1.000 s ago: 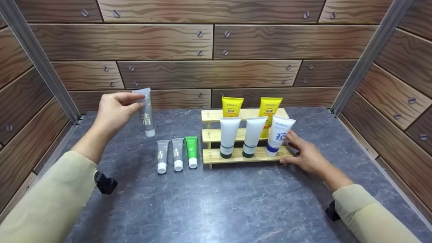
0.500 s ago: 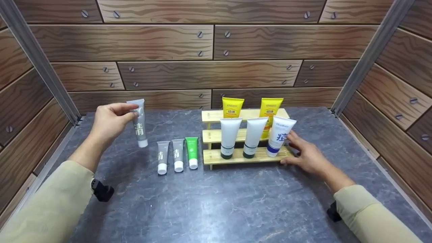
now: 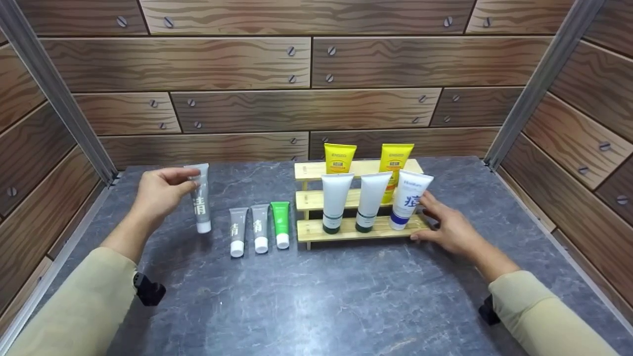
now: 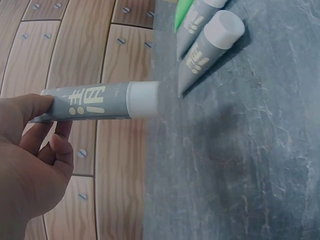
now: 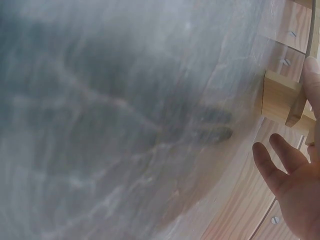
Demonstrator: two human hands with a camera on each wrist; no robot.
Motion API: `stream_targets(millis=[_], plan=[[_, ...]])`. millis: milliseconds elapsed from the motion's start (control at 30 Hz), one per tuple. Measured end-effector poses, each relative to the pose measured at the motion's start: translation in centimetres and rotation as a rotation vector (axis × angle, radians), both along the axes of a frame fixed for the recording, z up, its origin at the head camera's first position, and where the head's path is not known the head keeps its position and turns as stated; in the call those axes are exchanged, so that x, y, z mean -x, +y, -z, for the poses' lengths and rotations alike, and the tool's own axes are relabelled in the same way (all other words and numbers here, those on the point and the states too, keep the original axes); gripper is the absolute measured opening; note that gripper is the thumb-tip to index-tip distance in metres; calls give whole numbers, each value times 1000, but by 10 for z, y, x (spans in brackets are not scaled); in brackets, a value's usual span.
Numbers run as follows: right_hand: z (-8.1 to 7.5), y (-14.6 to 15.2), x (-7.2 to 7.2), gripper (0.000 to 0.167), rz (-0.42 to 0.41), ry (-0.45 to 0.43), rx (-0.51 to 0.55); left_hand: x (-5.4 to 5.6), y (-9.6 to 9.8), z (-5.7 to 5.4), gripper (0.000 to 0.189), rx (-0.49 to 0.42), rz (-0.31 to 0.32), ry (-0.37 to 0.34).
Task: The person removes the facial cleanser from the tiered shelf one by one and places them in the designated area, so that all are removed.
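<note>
Towards the left of the marbled table [image 3: 316, 301], your left hand [image 3: 159, 194] is found pinching a grey tube [image 3: 201, 200] near its flat upper end, between thumb and fingers. The tube is close to upright, white cap down, with pale lettering on its side; whether the cap touches the table cannot be told. Just to the right of it you have two matching grey tubes [image 3: 238, 227] [image 3: 260, 226], lying side by side with their white caps towards you. Next to these a green tube [image 3: 280, 221] lies the same way, near the three-tiered wooden stand [image 3: 309, 229]. Your right hand [image 3: 450, 225] is at the right end of that stand, thumb beside the lowest tier, visible fingers loosely spread; firm contact cannot be confirmed. On the lowest tier, resting on their caps, you have two white tubes [image 3: 336, 198] [image 3: 373, 198] with dark green caps and, closest to your right fingers, a blue-capped tube [image 3: 410, 195] with blue lettering. Behind them rise two yellow tubes [image 3: 340, 157] [image 3: 397, 157], bases hidden. Beyond the table stands a wood-patterned wall [image 3: 247, 64]
</note>
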State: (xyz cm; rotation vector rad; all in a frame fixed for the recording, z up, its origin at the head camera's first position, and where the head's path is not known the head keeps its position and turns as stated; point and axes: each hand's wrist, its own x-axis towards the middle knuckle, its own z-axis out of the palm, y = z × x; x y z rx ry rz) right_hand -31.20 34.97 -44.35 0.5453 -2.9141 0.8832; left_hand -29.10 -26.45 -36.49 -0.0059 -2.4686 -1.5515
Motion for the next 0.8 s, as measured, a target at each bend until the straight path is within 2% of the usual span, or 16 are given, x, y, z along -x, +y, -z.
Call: stream_targets(millis=[500, 800], plan=[[1, 1, 1, 112, 8, -34, 9, 1, -9, 28, 36, 13, -19, -98], [1, 1, 0, 110, -4, -6, 4, 3, -10, 40, 38, 6, 2, -170]])
